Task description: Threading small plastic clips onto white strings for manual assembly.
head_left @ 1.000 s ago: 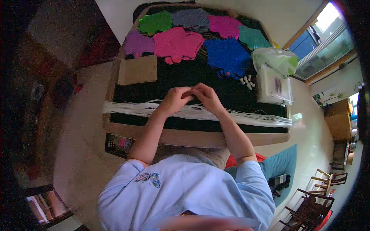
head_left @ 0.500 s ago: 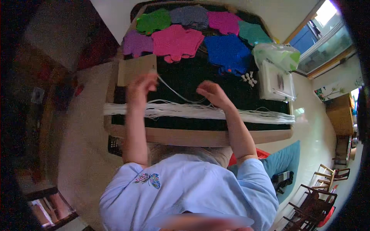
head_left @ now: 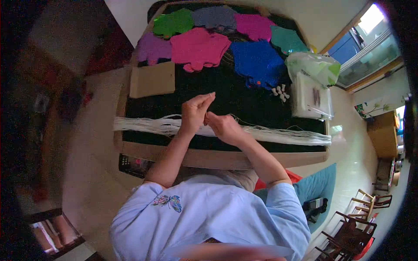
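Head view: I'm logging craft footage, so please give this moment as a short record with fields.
Surface: table with black cloth
Left hand: raised over the white thread bundle, fingers pinched together
Right hand: fingers closed, touching the left hand
Thread: lies across the table's near edge
Far side: coloured knitted pieces, tan board
Right side: plastic bags, small white spools

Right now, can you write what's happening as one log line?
left hand: fingers pinched, raised over white threads | right hand: touching left hand, on threads | black table: coloured knit pieces at far edge
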`<act>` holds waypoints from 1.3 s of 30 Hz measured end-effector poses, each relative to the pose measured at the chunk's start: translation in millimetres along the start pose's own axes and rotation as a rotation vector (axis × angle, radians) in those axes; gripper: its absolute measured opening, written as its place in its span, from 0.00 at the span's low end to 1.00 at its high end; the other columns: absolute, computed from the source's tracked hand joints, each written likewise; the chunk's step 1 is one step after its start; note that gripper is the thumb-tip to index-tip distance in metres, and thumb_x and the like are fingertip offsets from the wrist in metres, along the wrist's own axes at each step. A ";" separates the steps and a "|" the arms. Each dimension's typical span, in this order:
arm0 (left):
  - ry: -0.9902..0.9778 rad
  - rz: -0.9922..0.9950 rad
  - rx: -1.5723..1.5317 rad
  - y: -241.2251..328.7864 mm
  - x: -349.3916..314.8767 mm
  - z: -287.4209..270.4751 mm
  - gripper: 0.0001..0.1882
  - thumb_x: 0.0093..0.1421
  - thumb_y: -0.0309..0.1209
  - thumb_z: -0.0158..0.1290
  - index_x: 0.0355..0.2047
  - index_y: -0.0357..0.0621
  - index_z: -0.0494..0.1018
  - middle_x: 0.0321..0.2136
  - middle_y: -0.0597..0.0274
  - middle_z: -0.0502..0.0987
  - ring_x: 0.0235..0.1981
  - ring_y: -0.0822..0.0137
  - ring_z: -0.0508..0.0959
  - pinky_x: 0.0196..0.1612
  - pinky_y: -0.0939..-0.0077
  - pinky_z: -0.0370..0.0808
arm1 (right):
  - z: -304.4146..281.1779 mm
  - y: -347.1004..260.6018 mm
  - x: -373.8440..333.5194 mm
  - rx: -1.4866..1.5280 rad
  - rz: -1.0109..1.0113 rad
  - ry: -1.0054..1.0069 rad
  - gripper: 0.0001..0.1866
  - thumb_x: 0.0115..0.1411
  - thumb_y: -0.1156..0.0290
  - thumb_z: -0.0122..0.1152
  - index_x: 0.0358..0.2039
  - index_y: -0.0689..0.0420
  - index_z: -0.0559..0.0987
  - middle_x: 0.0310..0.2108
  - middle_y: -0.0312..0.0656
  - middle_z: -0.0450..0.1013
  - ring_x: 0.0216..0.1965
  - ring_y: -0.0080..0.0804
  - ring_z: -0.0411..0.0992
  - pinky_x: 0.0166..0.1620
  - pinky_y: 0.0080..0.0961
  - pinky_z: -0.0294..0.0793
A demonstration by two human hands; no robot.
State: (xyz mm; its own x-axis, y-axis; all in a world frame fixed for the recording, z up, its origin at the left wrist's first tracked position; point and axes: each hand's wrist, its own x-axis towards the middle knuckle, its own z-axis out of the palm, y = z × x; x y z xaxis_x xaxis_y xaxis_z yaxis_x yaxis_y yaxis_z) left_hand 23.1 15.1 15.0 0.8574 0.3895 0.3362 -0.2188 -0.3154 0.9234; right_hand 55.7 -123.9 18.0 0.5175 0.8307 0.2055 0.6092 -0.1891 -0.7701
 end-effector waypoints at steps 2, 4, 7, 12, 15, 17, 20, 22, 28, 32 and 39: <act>-0.090 -0.066 0.058 5.8 -5.7 -3.1 0.09 0.58 0.28 0.49 0.33 0.33 0.75 0.28 0.64 0.78 0.29 0.75 0.74 0.35 0.78 0.71 | -4.6 -1.4 -5.0 -0.091 0.003 0.063 0.06 0.50 0.79 0.49 0.31 0.59 0.70 0.26 0.47 0.71 0.29 0.45 0.71 0.32 0.28 0.70; -0.184 -0.006 0.136 -1.0 -11.9 -3.1 0.09 0.58 0.31 0.49 0.31 0.38 0.75 0.19 0.65 0.74 0.20 0.78 0.72 0.23 0.84 0.66 | -21.0 -0.6 -1.7 0.107 0.057 0.246 0.07 0.51 0.79 0.49 0.32 0.58 0.71 0.23 0.50 0.70 0.27 0.50 0.71 0.28 0.31 0.69; -0.432 -0.404 -0.105 16.5 -14.1 -8.3 0.11 0.60 0.33 0.46 0.31 0.40 0.74 0.15 0.69 0.69 0.14 0.81 0.65 0.17 0.85 0.61 | -28.6 8.3 1.8 0.149 0.096 0.298 0.04 0.54 0.80 0.46 0.31 0.60 0.69 0.22 0.48 0.68 0.24 0.43 0.69 0.27 0.27 0.68; -0.365 -0.485 -0.552 21.4 -7.3 -15.2 0.12 0.62 0.33 0.42 0.33 0.41 0.73 0.13 0.71 0.65 0.11 0.84 0.58 0.15 0.87 0.56 | -12.0 17.2 4.0 0.216 0.098 0.256 0.02 0.56 0.80 0.45 0.30 0.62 0.67 0.22 0.47 0.66 0.23 0.36 0.66 0.28 0.24 0.66; -0.223 -0.326 -0.408 19.8 -1.5 -13.3 0.12 0.62 0.32 0.41 0.33 0.39 0.72 0.17 0.68 0.69 0.14 0.81 0.61 0.17 0.85 0.59 | -11.2 11.4 2.7 0.083 0.160 0.094 0.05 0.53 0.77 0.49 0.32 0.59 0.69 0.24 0.49 0.70 0.28 0.50 0.70 0.29 0.33 0.69; -0.125 -0.081 0.045 18.8 1.4 -10.7 0.11 0.61 0.30 0.42 0.32 0.36 0.72 0.22 0.62 0.74 0.18 0.76 0.68 0.22 0.81 0.66 | -7.9 16.0 3.3 0.180 0.017 0.052 0.06 0.53 0.78 0.48 0.32 0.60 0.68 0.26 0.50 0.70 0.29 0.48 0.71 0.29 0.33 0.68; -0.358 -0.147 0.116 13.6 -7.1 -13.8 0.11 0.61 0.30 0.43 0.30 0.34 0.71 0.22 0.62 0.74 0.22 0.72 0.72 0.26 0.77 0.68 | -13.0 15.5 4.5 0.263 0.066 0.138 0.03 0.58 0.76 0.45 0.29 0.62 0.66 0.22 0.38 0.66 0.26 0.23 0.64 0.31 0.22 0.65; -0.380 -0.233 0.046 14.0 -8.7 -19.7 0.12 0.61 0.31 0.42 0.30 0.34 0.71 0.20 0.65 0.72 0.20 0.75 0.70 0.23 0.80 0.67 | -19.6 9.1 6.4 0.290 0.108 0.112 0.04 0.59 0.76 0.44 0.29 0.62 0.67 0.22 0.38 0.66 0.26 0.23 0.63 0.30 0.22 0.64; -0.106 -0.309 -0.376 37.5 -0.9 -10.9 0.17 0.62 0.41 0.40 0.30 0.40 0.69 0.13 0.67 0.68 0.10 0.77 0.61 0.14 0.83 0.59 | -15.9 9.9 5.5 0.346 0.082 0.097 0.04 0.58 0.75 0.47 0.30 0.63 0.69 0.22 0.43 0.64 0.25 0.25 0.61 0.32 0.23 0.65; -0.398 -0.352 0.124 3.7 -3.3 -27.5 0.19 0.63 0.42 0.39 0.36 0.38 0.70 0.17 0.65 0.71 0.11 0.77 0.62 0.16 0.84 0.62 | -23.8 10.4 5.2 0.379 0.158 0.039 0.07 0.60 0.73 0.45 0.30 0.63 0.68 0.23 0.40 0.66 0.27 0.24 0.62 0.33 0.23 0.65; -0.166 -0.398 -0.299 22.5 -10.8 -9.5 0.27 0.62 0.51 0.35 0.34 0.39 0.73 0.17 0.68 0.71 0.13 0.78 0.63 0.17 0.84 0.61 | -24.8 8.8 4.1 0.471 0.198 0.026 0.10 0.62 0.69 0.45 0.29 0.62 0.69 0.23 0.37 0.66 0.27 0.20 0.61 0.31 0.22 0.65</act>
State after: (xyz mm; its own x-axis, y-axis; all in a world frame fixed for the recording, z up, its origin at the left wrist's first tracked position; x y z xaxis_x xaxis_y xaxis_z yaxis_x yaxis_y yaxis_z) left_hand 4.5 11.9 34.0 0.9582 0.2789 -0.0629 0.0364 0.0993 0.9944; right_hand 78.2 -135.2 27.1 0.6139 0.7885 0.0380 0.1637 -0.0801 -0.9832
